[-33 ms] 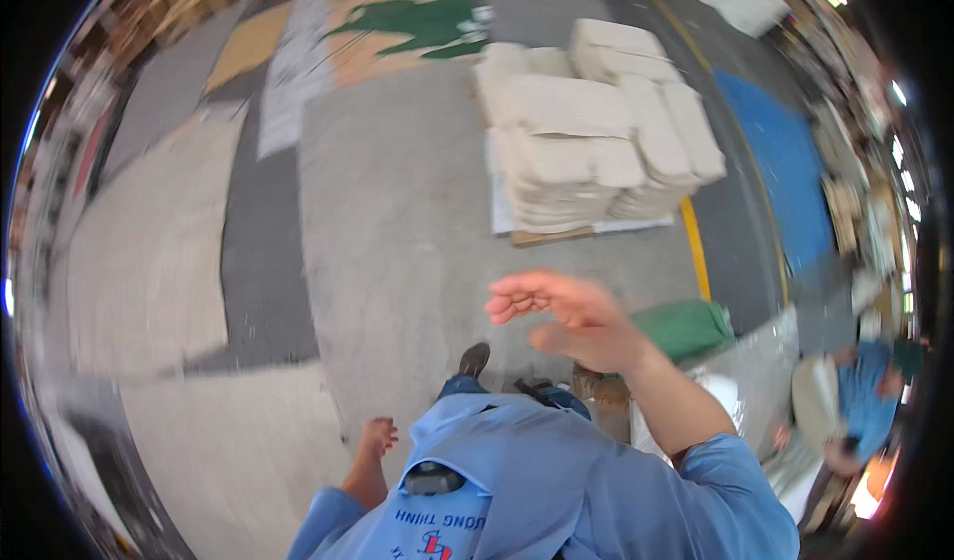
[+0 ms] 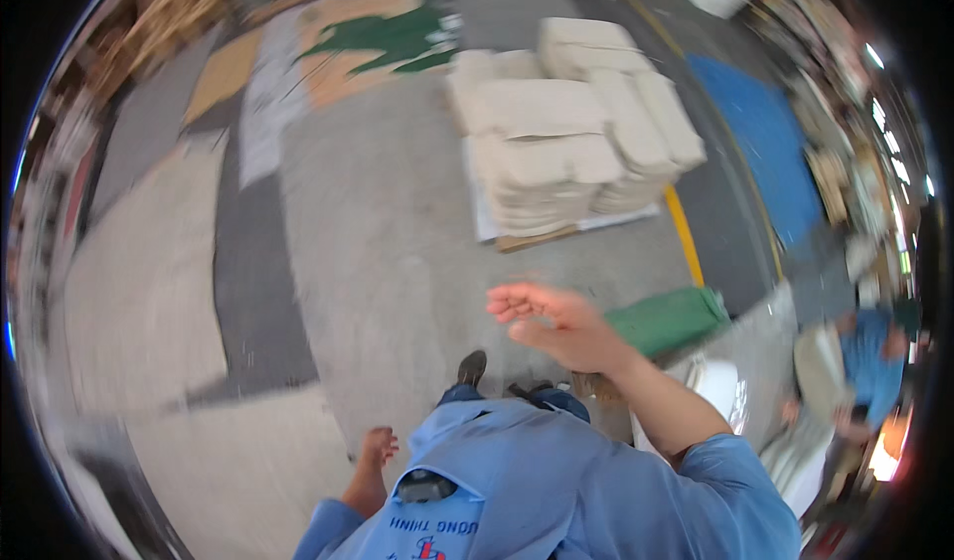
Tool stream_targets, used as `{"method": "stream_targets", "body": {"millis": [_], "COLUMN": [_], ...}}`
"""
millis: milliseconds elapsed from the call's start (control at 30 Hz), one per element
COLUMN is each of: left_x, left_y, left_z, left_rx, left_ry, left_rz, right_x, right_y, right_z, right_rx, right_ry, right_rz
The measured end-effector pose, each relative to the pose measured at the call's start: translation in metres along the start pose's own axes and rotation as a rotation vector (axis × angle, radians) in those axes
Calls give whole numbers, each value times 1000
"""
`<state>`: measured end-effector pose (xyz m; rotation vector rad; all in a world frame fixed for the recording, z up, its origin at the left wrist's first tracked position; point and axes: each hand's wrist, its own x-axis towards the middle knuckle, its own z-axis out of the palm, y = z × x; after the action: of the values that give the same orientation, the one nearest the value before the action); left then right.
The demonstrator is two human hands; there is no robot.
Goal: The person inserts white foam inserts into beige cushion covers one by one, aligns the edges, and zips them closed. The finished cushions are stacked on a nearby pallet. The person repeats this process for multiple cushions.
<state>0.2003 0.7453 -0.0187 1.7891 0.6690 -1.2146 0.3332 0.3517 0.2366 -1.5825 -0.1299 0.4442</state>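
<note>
My right hand [image 2: 549, 320] is raised in front of my body at the centre, empty, its fingers loosely bent and the thumb held apart. It is slightly blurred. Beyond it, a pallet stack of folded cream-white material [image 2: 556, 133] stands on the concrete floor, well out of reach. A green rolled bundle [image 2: 668, 321] lies on the floor to the right of that hand. Low at my left side hangs my left hand [image 2: 378, 448], holding nothing, its fingers loosely curled and apart. Neither hand touches anything.
Flat beige sheets [image 2: 149, 282] cover the floor at left. Green and tan pieces [image 2: 388, 35] lie at the far side, a blue sheet [image 2: 760, 153] at far right. A co-worker in blue [image 2: 873, 366] handles pale material at right. A yellow line [image 2: 684, 237] marks the floor.
The pallet stack and floor sheets have shifted a little left in the view. My right hand sits slightly lower; both hands stay empty.
</note>
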Motion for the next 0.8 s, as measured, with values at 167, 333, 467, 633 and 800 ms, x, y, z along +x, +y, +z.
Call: {"method": "stream_targets", "body": {"millis": [167,333,467,633,800], "left_x": [36,68,64,-129,-357], "left_y": [99,224,352,451,423], "left_z": [-18,-7,55,263,334], "left_rx": [146,501,753,597,593], "left_ry": [7,103,105,-703,-1632], "left_rz": [94,338,893,1621,2245], "right_x": [-151,-309,-364,-387,-365], "right_y": [154,253,312,359,365], "right_z": [-43,30,111,242,294], "right_rx": [-789,-280,105,1032,1274], "right_ry": [248,780,1338,1607,1601], "right_rz": [698,921,1055,1280,1178]}}
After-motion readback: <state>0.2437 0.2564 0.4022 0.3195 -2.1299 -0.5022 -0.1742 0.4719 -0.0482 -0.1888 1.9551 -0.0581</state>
